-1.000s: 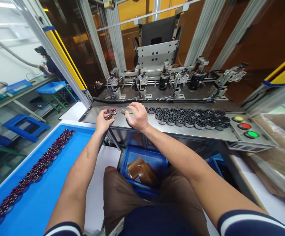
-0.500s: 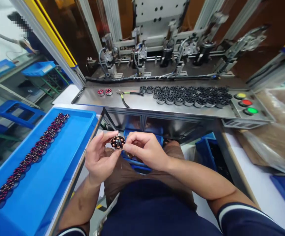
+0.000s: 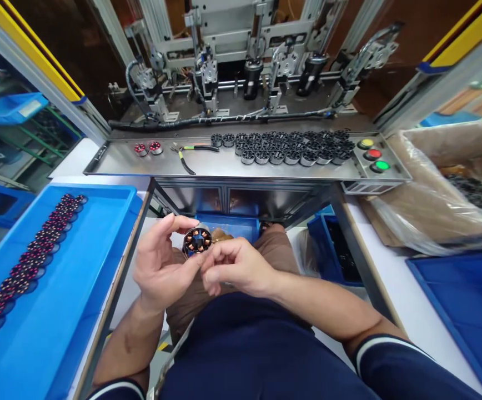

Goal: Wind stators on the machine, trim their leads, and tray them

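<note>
A round motor stator (image 3: pixel 198 240) with copper windings on a black core is gripped by its rim between the thumb and fingers of my left hand (image 3: pixel 164 264), its wound face turned up towards me. Close against its lower right edge, my right hand (image 3: pixel 241 266) has its fingers curled and pinched together. Fine wire shows at the stator's edge, but whatever lies between the right fingertips is too small to make out. Both hands are above my lap, in front of the machine's metal ledge (image 3: pixel 207 166).
Pliers (image 3: pixel 195 149) lie on the ledge between two red-marked stators (image 3: pixel 148 148) and rows of black stators (image 3: pixel 293 147). Push buttons (image 3: pixel 373 154) sit at its right end. A blue tray (image 3: pixel 86 266) with a line of wound stators is at left; a lined carton (image 3: pixel 432 194) stands right.
My right hand has shifted down a little along the stator's edge, its fingers more curled. The stator remains in my left hand. The camera view has turned right.
</note>
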`<state>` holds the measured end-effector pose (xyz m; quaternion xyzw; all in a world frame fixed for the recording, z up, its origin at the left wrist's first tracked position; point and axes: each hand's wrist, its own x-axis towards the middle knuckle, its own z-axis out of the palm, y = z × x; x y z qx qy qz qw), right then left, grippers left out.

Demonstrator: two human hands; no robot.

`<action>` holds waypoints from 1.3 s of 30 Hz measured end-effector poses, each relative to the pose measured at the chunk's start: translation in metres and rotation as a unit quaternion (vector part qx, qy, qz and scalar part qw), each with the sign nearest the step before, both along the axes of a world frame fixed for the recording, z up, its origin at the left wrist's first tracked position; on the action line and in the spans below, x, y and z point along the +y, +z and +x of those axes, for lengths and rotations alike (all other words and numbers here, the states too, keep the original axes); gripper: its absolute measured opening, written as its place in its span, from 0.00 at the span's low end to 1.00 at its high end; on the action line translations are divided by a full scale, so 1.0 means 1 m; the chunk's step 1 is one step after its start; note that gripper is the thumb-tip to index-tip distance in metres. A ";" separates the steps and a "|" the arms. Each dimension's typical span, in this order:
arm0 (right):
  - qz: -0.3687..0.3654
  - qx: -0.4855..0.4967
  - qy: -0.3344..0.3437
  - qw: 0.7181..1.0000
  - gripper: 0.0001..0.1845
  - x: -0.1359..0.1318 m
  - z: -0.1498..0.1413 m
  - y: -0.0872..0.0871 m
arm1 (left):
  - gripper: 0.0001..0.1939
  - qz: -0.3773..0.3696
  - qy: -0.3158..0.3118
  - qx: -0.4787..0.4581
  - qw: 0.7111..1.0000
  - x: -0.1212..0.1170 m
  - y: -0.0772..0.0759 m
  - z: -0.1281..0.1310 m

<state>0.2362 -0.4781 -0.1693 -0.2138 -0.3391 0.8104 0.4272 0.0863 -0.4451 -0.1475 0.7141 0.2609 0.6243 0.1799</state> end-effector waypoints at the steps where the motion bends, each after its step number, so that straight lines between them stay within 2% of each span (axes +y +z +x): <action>1: -0.005 -0.007 -0.010 1.000 0.20 -0.003 -0.003 0.002 | 0.42 -0.010 -0.002 -0.003 1.000 -0.001 0.000 0.001; 3: -0.012 -0.036 0.001 0.999 0.19 -0.006 0.000 0.003 | 0.42 -0.051 -0.015 -0.013 0.999 -0.002 0.000 -0.001; 7: -0.004 -0.111 0.083 0.990 0.21 0.005 0.023 0.001 | 0.40 -0.190 -0.088 -0.043 0.977 -0.003 -0.002 -0.010; 9: 0.018 -0.153 0.062 0.986 0.24 0.017 0.034 0.005 | 0.37 -0.243 -0.127 -0.053 0.960 -0.003 -0.003 -0.014; 11: 0.047 -0.184 0.008 0.982 0.25 0.026 0.041 0.015 | 0.35 -0.265 -0.161 -0.056 0.949 -0.005 -0.004 -0.014; 14: 0.064 -0.187 -0.025 0.980 0.25 0.029 0.038 0.030 | 0.35 -0.274 -0.193 -0.052 0.941 -0.008 -0.006 -0.010; 16: 0.056 -0.170 -0.024 0.983 0.25 0.027 0.031 0.034 | 0.36 -0.267 -0.185 -0.059 0.944 -0.010 -0.007 -0.005; 21: 0.048 -0.108 -0.019 0.993 0.23 0.020 0.023 0.019 | 0.37 -0.246 -0.152 -0.108 0.951 -0.007 -0.012 -0.002; 24: 0.069 -0.139 0.065 0.986 0.23 0.021 0.036 0.007 | 0.36 -0.253 -0.158 -0.118 0.947 -0.006 -0.012 -0.008; 26: 0.102 -0.203 0.130 0.965 0.22 0.023 0.049 0.006 | 0.36 -0.242 -0.149 -0.108 0.953 -0.008 -0.012 -0.012; 27: 0.120 -0.240 0.131 0.954 0.21 0.025 0.055 0.008 | 0.36 -0.231 -0.137 -0.095 0.959 -0.009 -0.012 -0.013; 29: 0.147 -0.295 0.050 0.943 0.21 0.027 0.062 0.016 | 0.38 -0.199 -0.104 -0.061 0.973 -0.012 -0.011 -0.013; 31: 0.164 -0.302 -0.057 0.937 0.24 0.027 0.061 0.026 | 0.40 -0.163 -0.077 -0.030 0.983 -0.015 -0.011 -0.011; 32: 0.170 -0.290 -0.088 0.938 0.26 0.027 0.057 0.031 | 0.40 -0.151 -0.072 -0.019 0.986 -0.016 -0.011 -0.009; 35: 0.187 -0.245 -0.111 0.945 0.26 0.022 0.041 0.035 | 0.40 -0.146 -0.077 -0.001 0.986 -0.020 -0.010 -0.004; 39: 0.189 -0.214 -0.177 0.942 0.24 0.015 0.025 0.025 | 0.37 -0.212 -0.103 -0.034 0.971 -0.021 -0.007 -0.004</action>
